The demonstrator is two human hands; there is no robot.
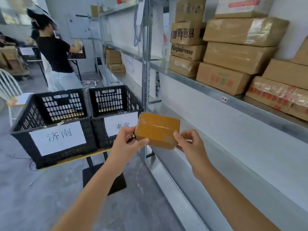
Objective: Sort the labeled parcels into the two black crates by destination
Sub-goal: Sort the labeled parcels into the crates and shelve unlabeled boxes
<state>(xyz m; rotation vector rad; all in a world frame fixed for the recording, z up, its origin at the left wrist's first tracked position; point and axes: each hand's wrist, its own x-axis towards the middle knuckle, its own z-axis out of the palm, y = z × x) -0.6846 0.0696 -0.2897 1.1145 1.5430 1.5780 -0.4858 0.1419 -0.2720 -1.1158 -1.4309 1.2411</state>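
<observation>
A small brown taped parcel (158, 130) is held in the air between both hands, in front of the shelf post. My left hand (127, 140) grips its left end and my right hand (190, 143) pinches its right end. No label shows on the faces turned to me. Two black crates stand side by side on a small stand to the left: the left crate (33, 114) carries a white sign reading 济南, the right crate (96, 104) a sign reading 泰安, partly hidden by my left hand. Both crates look empty inside.
A metal shelving rack (208, 88) runs along the right, stacked with several cardboard boxes (236, 55). A steel upright post (145, 64) stands just behind the parcel. Another person (56, 52) works at a table in the back left. A white wire chair (8, 85) stands at far left.
</observation>
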